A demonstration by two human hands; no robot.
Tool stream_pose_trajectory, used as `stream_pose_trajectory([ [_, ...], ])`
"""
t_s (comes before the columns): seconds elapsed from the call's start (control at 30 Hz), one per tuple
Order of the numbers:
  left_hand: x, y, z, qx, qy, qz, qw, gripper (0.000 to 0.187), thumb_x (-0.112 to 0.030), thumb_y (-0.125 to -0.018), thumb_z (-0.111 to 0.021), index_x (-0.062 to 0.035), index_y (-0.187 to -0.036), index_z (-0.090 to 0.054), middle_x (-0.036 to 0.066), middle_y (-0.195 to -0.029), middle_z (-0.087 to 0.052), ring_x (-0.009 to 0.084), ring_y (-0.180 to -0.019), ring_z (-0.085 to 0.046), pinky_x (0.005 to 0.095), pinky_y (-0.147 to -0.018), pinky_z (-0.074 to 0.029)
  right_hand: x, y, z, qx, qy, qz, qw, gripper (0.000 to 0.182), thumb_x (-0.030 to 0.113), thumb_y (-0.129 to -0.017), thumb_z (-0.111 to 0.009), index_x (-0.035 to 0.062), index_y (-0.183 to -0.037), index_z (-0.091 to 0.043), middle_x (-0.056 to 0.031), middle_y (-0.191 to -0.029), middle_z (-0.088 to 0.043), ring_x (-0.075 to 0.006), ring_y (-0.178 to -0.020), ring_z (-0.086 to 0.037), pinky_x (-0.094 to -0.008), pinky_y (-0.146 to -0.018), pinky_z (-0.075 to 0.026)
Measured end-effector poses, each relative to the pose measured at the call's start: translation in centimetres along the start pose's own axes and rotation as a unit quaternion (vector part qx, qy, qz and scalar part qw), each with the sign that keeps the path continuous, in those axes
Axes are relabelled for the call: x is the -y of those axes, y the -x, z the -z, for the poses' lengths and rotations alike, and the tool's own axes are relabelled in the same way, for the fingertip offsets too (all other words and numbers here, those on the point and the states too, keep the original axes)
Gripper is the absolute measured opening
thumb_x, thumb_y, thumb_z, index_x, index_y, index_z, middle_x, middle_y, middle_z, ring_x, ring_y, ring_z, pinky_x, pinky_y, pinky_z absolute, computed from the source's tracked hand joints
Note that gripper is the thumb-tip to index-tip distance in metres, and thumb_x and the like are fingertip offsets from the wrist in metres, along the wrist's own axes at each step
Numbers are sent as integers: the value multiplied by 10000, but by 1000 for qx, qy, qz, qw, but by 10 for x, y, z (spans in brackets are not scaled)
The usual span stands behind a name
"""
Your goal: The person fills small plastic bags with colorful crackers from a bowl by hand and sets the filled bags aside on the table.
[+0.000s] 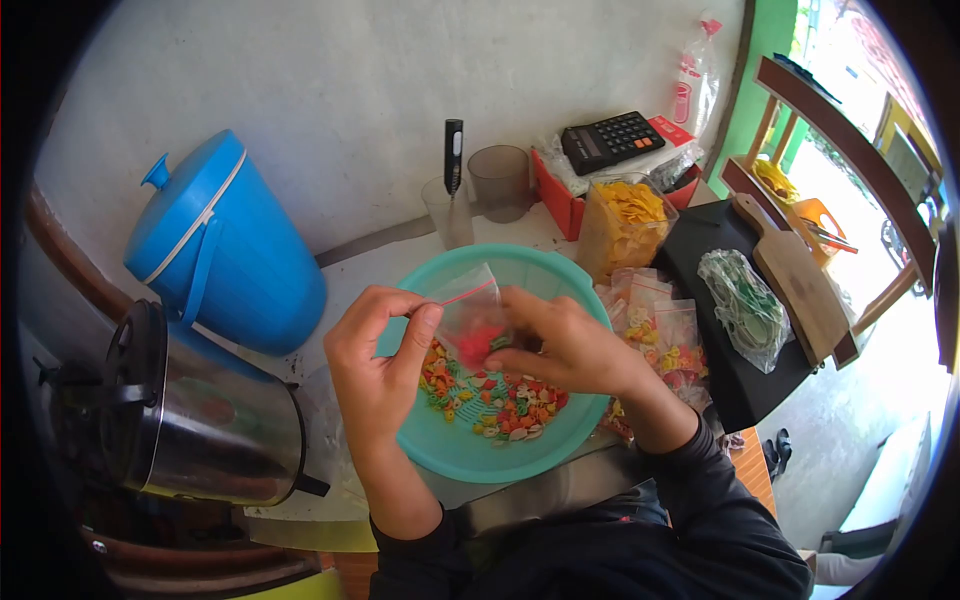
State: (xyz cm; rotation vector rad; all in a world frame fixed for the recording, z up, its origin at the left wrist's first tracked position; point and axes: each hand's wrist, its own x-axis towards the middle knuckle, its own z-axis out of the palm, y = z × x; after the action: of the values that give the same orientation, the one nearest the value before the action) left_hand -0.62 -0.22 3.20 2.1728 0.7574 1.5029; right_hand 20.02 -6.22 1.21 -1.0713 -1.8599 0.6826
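My left hand (385,335) pinches the upper left corner of a small clear zip bag (470,305) with a red line along its top. Red pieces and a green one show low in the bag. At the bag's right side, the fingers of my right hand (555,340) are closed around its edge. Both hands are above a turquoise basin (430,270). Small colourful pieces (520,405) in red, orange, yellow, green and white lie in the basin.
Filled small bags (675,335) lie right of the basin, near a tub of yellow chips (630,215). A blue jug (230,250) and a metal pot (220,420) stand left. Behind are cups (498,180) and a calculator (615,140). A cutting board (795,270) lies right.
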Motion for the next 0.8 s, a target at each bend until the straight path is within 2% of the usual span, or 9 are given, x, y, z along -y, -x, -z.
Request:
stream_pose_trajectory([
  [0.13,-4,1,-25,52,8,6,999,107,-63,-877,-742,12,-874,-666,110,-833,-689,236,-736,-659,322,-681,-497,-2,36,27,-63,-36,-78,994,692,35,-936,-684,56,-1529,-326,-60,-804,-691,-135,-712,-682,-295,-637,-519],
  [0.23,-14,5,-42,104,0,20,994,112,-61,-873,-746,19,-894,-670,106,-847,-690,219,-774,-652,319,-731,-497,-20,69,46,-115,-36,-138,983,691,19,-950,-639,109,-1555,-318,-72,-801,-688,-133,-672,-672,-306,-640,-521],
  [0.37,-35,14,-51,144,-54,-58,986,102,-76,-846,-762,-43,-912,-692,85,-860,-695,268,-798,-667,365,-732,-500,-43,110,67,-180,49,-164,969,465,30,-956,-630,68,-1409,-533,-76,-794,-677,-125,-677,-674,-300,-664,-531],
  [0.43,-55,22,-58,162,-52,-109,979,107,-87,-840,-764,-66,-920,-697,70,-884,-697,275,-815,-667,378,-749,-500,-49,124,71,-221,84,-181,955,354,52,-954,-639,48,-1307,-612,-101,-793,-683,-168,-673,-683,-312,-672,-533],
  [0.53,-78,43,-81,298,37,-151,942,154,-105,-838,-764,-92,-975,-695,49,-987,-696,271,-861,-665,401,-771,-496,-49,138,74,-263,138,-188,936,366,68,-943,-656,47,-1306,-608,-122,-803,-682,-236,-691,-683,-338,-682,-532],
  [0.63,-82,82,-127,443,88,-138,882,210,-151,-856,-746,-87,-1046,-683,97,-1163,-654,296,-1046,-640,433,-913,-494,-42,147,73,-284,201,-178,921,393,79,-922,-681,51,-1307,-606,-140,-847,-668,-294,-752,-665,-370,-712,-528],
  [0.7,-69,115,-166,404,-17,-219,888,319,-220,-850,-752,-98,-1133,-669,165,-1294,-570,354,-1225,-542,514,-1029,-430,-49,155,70,-313,224,-139,912,410,90,-906,-699,53,-1303,-606,-148,-880,-653,-323,-804,-647,-392,-736,-524],
  [0.73,-62,130,-182,380,-67,-258,886,373,-254,-848,-756,-103,-1176,-662,199,-1359,-528,383,-1315,-493,554,-1088,-398,-53,160,69,-305,208,-171,913,423,93,-885,-715,59,-1294,-608,-164,-1006,-635,-327,-942,-625,-412,-803,-513],
  [0.8,-53,150,-202,384,-113,-236,886,494,-338,-826,-764,-123,-1252,-636,250,-1435,-430,442,-1411,-349,642,-1131,-291,-67,170,65,-284,279,-154,904,430,95,-875,-720,60,-1289,-609,-175,-1068,-619,-345,-1006,-597,-432,-847,-499],
])
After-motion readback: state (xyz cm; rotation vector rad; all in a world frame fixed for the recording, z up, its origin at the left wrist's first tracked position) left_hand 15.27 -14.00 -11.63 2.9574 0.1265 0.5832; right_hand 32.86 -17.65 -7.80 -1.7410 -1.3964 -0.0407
